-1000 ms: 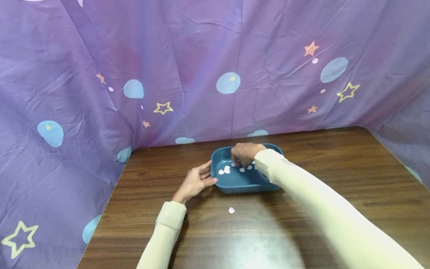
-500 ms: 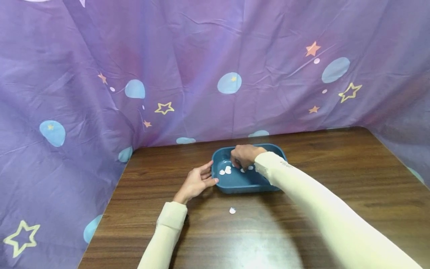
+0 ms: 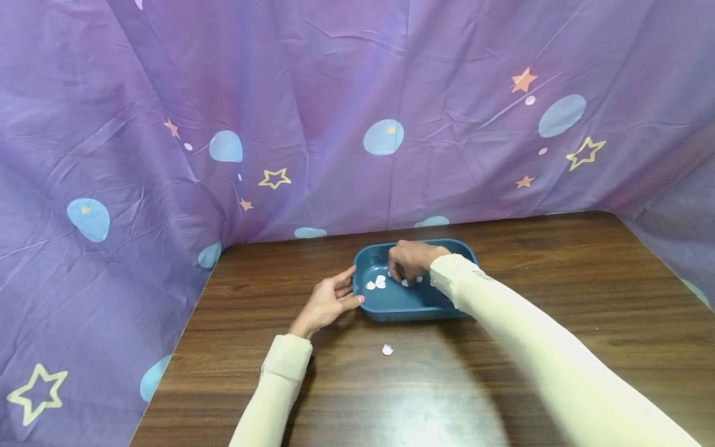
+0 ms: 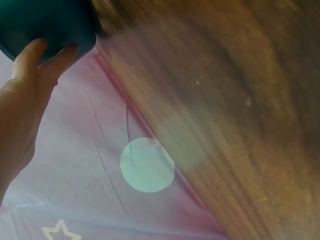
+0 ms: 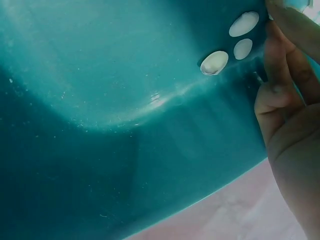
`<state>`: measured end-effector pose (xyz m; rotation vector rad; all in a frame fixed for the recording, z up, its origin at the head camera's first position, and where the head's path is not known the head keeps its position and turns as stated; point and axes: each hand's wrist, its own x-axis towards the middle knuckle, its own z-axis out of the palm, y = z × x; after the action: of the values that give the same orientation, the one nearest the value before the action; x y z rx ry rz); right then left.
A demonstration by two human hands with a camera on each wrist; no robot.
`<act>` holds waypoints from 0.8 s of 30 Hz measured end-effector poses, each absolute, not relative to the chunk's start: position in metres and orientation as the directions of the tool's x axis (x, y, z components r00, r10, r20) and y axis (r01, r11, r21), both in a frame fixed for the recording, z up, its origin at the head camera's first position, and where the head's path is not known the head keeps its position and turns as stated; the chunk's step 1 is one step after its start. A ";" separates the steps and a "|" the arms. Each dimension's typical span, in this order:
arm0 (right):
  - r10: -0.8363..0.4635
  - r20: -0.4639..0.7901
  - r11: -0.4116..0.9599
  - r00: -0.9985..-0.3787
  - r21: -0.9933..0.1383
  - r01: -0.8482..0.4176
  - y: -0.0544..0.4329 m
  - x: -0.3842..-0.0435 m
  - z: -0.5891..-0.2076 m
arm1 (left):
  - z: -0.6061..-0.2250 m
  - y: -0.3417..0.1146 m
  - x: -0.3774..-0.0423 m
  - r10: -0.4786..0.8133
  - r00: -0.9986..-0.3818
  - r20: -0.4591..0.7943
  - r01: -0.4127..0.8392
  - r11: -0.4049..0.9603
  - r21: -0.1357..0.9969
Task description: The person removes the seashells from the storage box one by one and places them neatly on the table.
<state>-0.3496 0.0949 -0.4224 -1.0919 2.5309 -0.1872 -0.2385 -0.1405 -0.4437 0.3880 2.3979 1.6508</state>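
A blue-green rectangular tray point(image 3: 391, 304) stands on the table with several small white shells point(image 3: 380, 282) on its floor. At its left end my left hand point(image 3: 324, 304) touches the rim with spread fingers, the thumb near the front corner. Two of its fingers point(image 4: 57, 65) lie straight along the tray wall in the left wrist view. My right hand point(image 3: 413, 259) reaches down into the tray with bent fingers. Its wrist view shows pale shells point(image 5: 215, 63) beside those fingers. The fingertips are partly out of frame, and I cannot tell whether they pinch a shell.
A single white shell point(image 3: 388, 350) lies on the brown wooden table point(image 3: 335, 397) in front of the tray. Behind the table's back edge hangs a purple curtain point(image 3: 335, 93) printed with stars and blue shapes.
My right hand stays low in the tray, its fingers shifting slightly among the shells. The left hand keeps its place at the tray's end. The head view drifts a little.
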 end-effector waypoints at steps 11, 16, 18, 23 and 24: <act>-0.743 -0.234 0.668 -0.627 -0.316 -0.674 0.098 -0.348 -0.425 | -0.446 -0.140 -0.238 0.332 -0.943 -0.010 0.105 0.327 0.939; -0.722 -0.250 0.691 -0.645 -0.315 -0.651 0.098 -0.346 -0.423 | -0.446 -0.141 -0.239 0.335 -0.942 -0.019 0.099 0.329 0.939; -0.715 -0.259 0.698 -0.649 -0.314 -0.643 0.099 -0.347 -0.423 | -0.446 -0.141 -0.240 0.336 -0.941 -0.021 0.096 0.327 0.940; -0.717 -0.282 0.697 -0.638 -0.316 -0.644 0.098 -0.347 -0.421 | -0.446 -0.142 -0.241 0.335 -0.942 -0.024 0.094 0.331 0.939; -0.721 -0.285 0.693 -0.632 -0.315 -0.648 0.097 -0.347 -0.420 | -0.445 -0.142 -0.241 0.335 -0.942 -0.024 0.095 0.332 0.939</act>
<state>-0.3466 0.0973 -0.4197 -1.0663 2.5154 -0.2569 -0.2407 -0.1422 -0.4451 0.3909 2.3820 1.6562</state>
